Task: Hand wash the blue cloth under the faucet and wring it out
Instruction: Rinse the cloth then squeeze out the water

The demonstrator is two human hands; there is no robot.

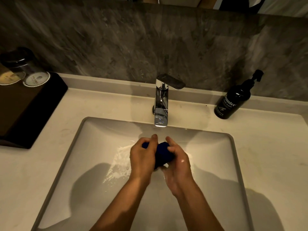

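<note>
I am looking down into the white sink (93, 140), where both hands are meeting over the basin, just in front of the chrome faucet (161, 100). The blue cloth (164, 154) is bunched into a tight wad between them. My left hand (143, 158) is curling its fingers round the cloth's left end, with a bit of blue poking out past the knuckles. My right hand (179, 161) is gripping the right side, thumb and fingers wrapping over the top of the wad. The cloth is sitting in the grip of both hands, held above the sink floor and slightly nearer me than the spout. Water is splashing and pooling on the basin floor to the left of the hands; I cannot tell whether a stream is running from the spout. A dark hand wash bottle (233, 100) is standing on the counter at right, and upturned glasses (25, 67) are resting on a dark tray (33, 110) at left.
</note>
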